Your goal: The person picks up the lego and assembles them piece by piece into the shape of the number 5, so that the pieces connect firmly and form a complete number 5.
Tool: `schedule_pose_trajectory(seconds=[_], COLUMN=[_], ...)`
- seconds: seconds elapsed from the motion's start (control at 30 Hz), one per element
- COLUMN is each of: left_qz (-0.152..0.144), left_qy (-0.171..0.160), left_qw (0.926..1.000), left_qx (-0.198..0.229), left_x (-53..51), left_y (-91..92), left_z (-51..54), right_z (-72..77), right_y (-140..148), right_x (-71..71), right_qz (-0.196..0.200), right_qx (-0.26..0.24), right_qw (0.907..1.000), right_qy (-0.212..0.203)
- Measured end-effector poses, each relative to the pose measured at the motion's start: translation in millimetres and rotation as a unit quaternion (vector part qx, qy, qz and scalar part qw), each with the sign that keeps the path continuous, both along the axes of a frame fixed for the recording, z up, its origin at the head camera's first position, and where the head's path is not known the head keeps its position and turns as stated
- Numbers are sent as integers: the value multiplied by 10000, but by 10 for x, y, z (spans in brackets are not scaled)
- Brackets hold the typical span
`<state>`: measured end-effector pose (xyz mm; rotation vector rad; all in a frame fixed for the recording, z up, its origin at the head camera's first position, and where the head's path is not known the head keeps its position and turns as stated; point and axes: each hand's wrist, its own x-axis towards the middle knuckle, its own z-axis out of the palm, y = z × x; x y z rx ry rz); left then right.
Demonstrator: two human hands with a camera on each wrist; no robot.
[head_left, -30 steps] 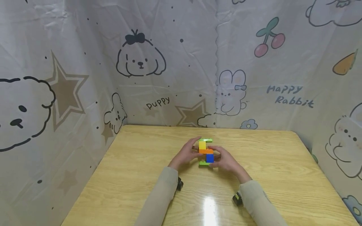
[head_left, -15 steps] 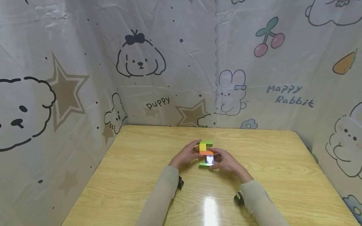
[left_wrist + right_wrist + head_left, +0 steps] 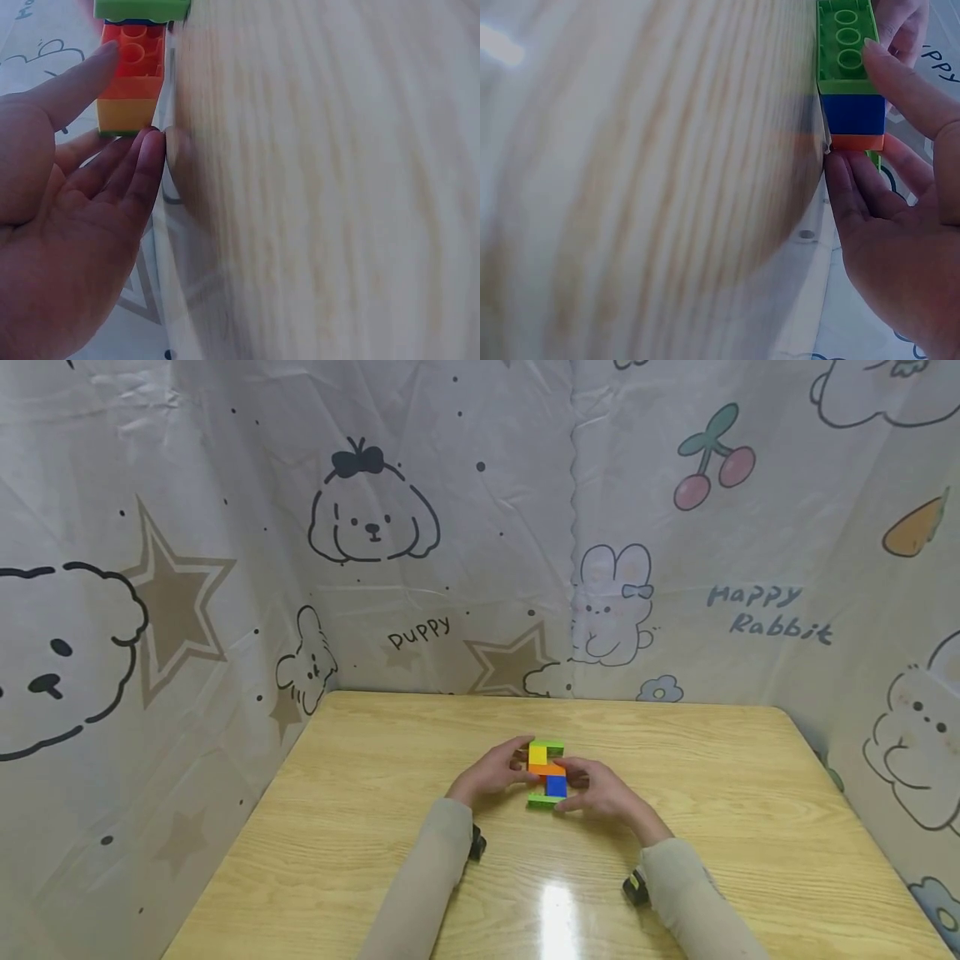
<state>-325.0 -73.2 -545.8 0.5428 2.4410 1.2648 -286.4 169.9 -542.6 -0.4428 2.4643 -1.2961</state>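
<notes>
A stack of joined building bricks lies sideways between the two hands, near the middle of the table. From far to near in the head view come a green brick (image 3: 555,748), a yellow brick (image 3: 537,755), an orange brick (image 3: 553,770), a blue brick (image 3: 556,786) and a second green brick (image 3: 542,802). My left hand (image 3: 495,770) pinches the yellow and orange part, thumb on the orange brick's hollow underside. My right hand (image 3: 602,789) pinches from the orange brick to the near green one, thumb on its hollow underside. Whether the stack touches the table cannot be told.
The wooden table (image 3: 360,827) spreads around both arms. A printed cloth (image 3: 480,527) hangs behind it and along both sides. Black wrist cameras sit at the cuffs; the left camera (image 3: 477,843) and right camera (image 3: 636,887) face inward.
Both hands have drawn the brick stack slightly toward the person, its far end more than its near end. The grip of each hand looks unchanged.
</notes>
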Motion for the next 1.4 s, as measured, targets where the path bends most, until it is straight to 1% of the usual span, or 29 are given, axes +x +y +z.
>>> schedule_pose_trajectory(seconds=[0.4, 0.53, 0.8, 0.97, 1.23, 1.4], left_qz=[-142, -138, -128, -85, -160, -106], left_qy=[35, 27, -98, -176, -176, -204], left_qw=[9999, 9999, 9998, 9997, 9997, 9997], left_qx=[-35, -48, -105, -113, -58, -51], left_x=[20, 13, 27, 15, 9, 15], left_y=[0, 0, 5, 6, -5, 4], left_z=[11, 0, 22, 13, 13, 23], right_z=[5, 4, -18, -3, 7, 17], right_y=[28, 26, 33, 40, 43, 42], right_x=[7, 6, -7, 4, -5, 4], right_qz=[130, 139, 190, 172, 259, 289], right_qx=[89, 59, 52, 38, 32, 8], right_qw=[9999, 9999, 9998, 9998, 9997, 9996], right_qy=[53, -12, -3, -50, -19, 6])
